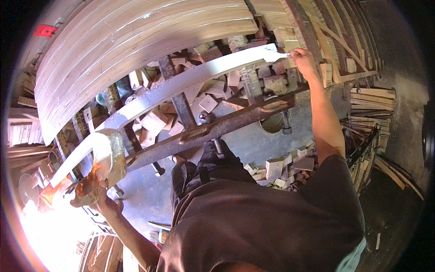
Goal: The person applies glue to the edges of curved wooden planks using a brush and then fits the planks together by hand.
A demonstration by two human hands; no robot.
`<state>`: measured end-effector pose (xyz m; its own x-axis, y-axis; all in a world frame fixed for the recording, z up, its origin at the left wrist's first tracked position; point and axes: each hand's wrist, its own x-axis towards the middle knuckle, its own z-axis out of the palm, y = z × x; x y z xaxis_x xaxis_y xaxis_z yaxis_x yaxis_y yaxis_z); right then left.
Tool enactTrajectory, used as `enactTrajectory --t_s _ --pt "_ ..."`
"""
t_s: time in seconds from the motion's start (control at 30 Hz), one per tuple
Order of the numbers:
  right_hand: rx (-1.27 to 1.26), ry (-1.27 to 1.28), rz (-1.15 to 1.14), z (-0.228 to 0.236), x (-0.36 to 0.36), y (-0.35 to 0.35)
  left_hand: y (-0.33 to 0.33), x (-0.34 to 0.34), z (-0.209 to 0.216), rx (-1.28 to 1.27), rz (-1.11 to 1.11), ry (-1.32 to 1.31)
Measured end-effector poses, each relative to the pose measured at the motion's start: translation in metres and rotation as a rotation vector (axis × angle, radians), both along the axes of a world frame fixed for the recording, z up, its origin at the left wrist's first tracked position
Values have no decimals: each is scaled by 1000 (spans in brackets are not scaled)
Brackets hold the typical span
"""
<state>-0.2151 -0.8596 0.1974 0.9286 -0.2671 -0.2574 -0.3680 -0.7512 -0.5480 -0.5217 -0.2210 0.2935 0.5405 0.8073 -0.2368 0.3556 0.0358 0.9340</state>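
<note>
Pinched in my right hand [304,61] is the thin handle of a white flat brush [275,55]; glare hides its bristles. Its wide end touches the right end of a long curved wooden strip [199,73], whose upper face looks pale and shiny. My left hand [108,201] grips a cut-open container [114,156] with an orange-brown stained lower part, held close to the strip's left part. Strong glare washes out part of the container, and its contents cannot be made out. The strip lies across dark metal bars [182,109].
Beyond the strip stands a wide curved stack of wooden boards [149,34]. A rusty metal beam [217,127] with bolts runs between me and the strip. Wood offcuts [208,103] lie under the bars, and more blocks [274,168] lie on the floor. Timber [374,99] is piled at right.
</note>
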Motion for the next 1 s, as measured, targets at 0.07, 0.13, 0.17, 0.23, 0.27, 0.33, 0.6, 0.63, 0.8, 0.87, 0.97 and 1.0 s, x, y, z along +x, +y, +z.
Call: enactTrajectory --t_s 0.07,0.13,0.17,0.23,0.27,0.33,0.6,0.63,0.8,0.87,0.97,1.0 --pt "261 -4 -43 -13 -8 26 18 -11 -2 3 -33 -29" --pt "306 -27 -3 -24 -19 65 34 -16 -6 -6 -72 -64" --pt "332 8 20 -28 -25 87 41 -20 -4 -38 -59 -34" --pt "263 30 36 -25 -39 143 59 -26 -2 -74 -43 -15" --pt "255 35 54 -29 -47 167 73 -33 -6 -76 -37 -24" --pt "228 32 111 -20 -67 233 98 -43 -7 -93 -24 -7" --pt "208 -66 366 -32 -146 533 283 -133 -53 -193 19 -81" --pt "301 -32 363 -34 -159 579 321 -157 -75 -97 -24 -161" --pt "289 -39 432 -33 -173 691 373 -186 -50 -107 13 -38" --pt "175 -119 526 -41 -161 657 387 -201 -48 -156 68 -85" --pt "198 67 80 -39 -128 538 411 -229 -67 -266 105 -91" --pt "90 6 -16 -15 -124 511 409 -235 -68 -263 107 -81"
